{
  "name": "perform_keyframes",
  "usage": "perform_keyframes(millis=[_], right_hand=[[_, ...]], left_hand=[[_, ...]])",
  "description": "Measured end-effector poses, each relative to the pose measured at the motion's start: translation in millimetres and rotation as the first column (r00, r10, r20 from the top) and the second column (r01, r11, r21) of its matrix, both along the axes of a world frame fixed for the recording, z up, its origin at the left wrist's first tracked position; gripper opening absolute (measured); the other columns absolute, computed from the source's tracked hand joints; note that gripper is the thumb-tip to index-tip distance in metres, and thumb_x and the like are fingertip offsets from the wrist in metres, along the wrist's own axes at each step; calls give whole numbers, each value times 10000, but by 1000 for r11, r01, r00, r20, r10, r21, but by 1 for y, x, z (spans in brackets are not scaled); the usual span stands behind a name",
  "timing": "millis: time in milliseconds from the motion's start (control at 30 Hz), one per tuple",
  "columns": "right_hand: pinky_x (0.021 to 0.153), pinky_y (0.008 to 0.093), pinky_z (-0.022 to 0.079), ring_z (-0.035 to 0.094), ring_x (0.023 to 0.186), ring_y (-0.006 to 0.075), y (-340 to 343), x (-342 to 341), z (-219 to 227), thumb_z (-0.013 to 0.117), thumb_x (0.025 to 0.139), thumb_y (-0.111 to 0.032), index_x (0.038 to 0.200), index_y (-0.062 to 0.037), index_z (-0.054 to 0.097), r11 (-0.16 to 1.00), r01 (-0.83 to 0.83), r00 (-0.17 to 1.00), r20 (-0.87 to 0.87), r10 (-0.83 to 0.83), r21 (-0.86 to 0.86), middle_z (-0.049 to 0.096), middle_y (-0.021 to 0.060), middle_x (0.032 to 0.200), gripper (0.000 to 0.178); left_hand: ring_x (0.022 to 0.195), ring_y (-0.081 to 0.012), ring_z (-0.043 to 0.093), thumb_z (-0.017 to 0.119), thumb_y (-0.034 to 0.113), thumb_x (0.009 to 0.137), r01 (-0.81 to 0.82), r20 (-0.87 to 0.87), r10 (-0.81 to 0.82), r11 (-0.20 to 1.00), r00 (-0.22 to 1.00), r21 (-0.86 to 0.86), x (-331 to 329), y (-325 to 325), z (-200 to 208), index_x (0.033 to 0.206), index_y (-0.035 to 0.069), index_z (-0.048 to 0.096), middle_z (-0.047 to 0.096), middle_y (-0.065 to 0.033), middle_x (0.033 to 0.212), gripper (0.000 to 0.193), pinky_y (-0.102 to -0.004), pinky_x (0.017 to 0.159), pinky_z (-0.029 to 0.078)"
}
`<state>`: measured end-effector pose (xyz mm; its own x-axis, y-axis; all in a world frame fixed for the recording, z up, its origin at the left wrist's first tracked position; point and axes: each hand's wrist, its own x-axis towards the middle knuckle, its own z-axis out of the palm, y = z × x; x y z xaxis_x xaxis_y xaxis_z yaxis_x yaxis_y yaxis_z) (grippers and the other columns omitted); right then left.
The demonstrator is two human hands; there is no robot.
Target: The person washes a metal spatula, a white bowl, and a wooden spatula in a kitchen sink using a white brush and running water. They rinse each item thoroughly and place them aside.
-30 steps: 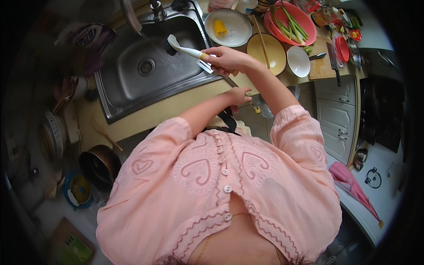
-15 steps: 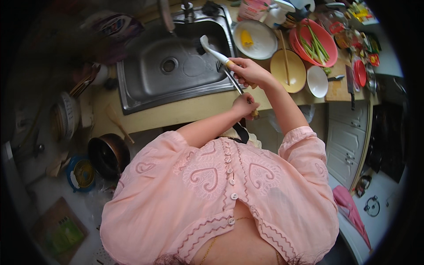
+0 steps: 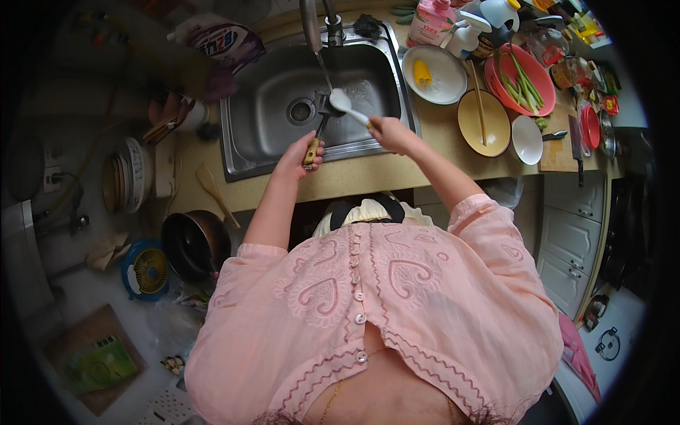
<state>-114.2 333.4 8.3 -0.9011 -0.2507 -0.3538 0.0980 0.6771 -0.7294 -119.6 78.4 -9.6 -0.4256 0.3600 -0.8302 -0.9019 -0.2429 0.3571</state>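
My left hand [image 3: 299,157] is closed round the yellow handle of a metal cooking utensil [image 3: 321,127], whose dark head is inside the sink [image 3: 269,113]; its exact kind is hard to make out. In my right hand [image 3: 392,134] is a dish brush [image 3: 355,115] with a white head and a pale handle. The brush head is at the utensil's head, partly covering it; whether the bristles touch it I cannot tell. A thin stream of water falls from the faucet [image 3: 310,28] near the brush head.
Right of the sink stand a white bowl [image 3: 453,81] with a yellow piece inside, a yellow bowl [image 3: 471,127], chopsticks across it, a red basin [image 3: 545,92] of green stalks, and a knife [image 3: 578,152] on a board [image 3: 559,157]. At left lie a wooden spatula [image 3: 216,191] and a dark pot [image 3: 195,244].
My left hand has moved left, away from my right hand, bringing the utensil's head over the sink. The brush head has come down to it. A water stream now shows. The view has shifted.
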Motion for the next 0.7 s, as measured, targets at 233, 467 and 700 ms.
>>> perform_keyframes(millis=[233, 467, 700], right_hand=[[677, 455, 476, 592, 806, 378, -22, -26, -74, 408, 854, -140, 1001, -2, 528, 951, 121, 990, -101, -96, 283, 609, 222, 861, 235], [707, 442, 479, 597, 850, 358, -25, -30, -63, 397, 873, -150, 999, -1, 543, 945, 124, 992, -66, -109, 304, 618, 193, 909, 244], [717, 441, 467, 585, 852, 365, -17, -27, -67, 411, 866, -184, 1030, -36, 538, 976, 58, 997, -62, -46, 210, 613, 193, 893, 255]], left_hand=[[432, -60, 420, 476, 233, 910, 233, -278, -342, 903, 898, -360, 10, -9, 11, 917, 25, 507, 480, -2, 594, 211, -192, 358, 311], [419, -60, 414, 511, 205, 879, 318, -308, -466, 847, 830, -426, -2, -17, 18, 834, 27, 501, 485, -9, 591, 183, -216, 358, 313], [405, -56, 403, 510, 213, 869, 374, -308, -572, 773, 760, -513, -13, -16, 23, 811, 40, 497, 470, 4, 576, 184, -218, 355, 297]])
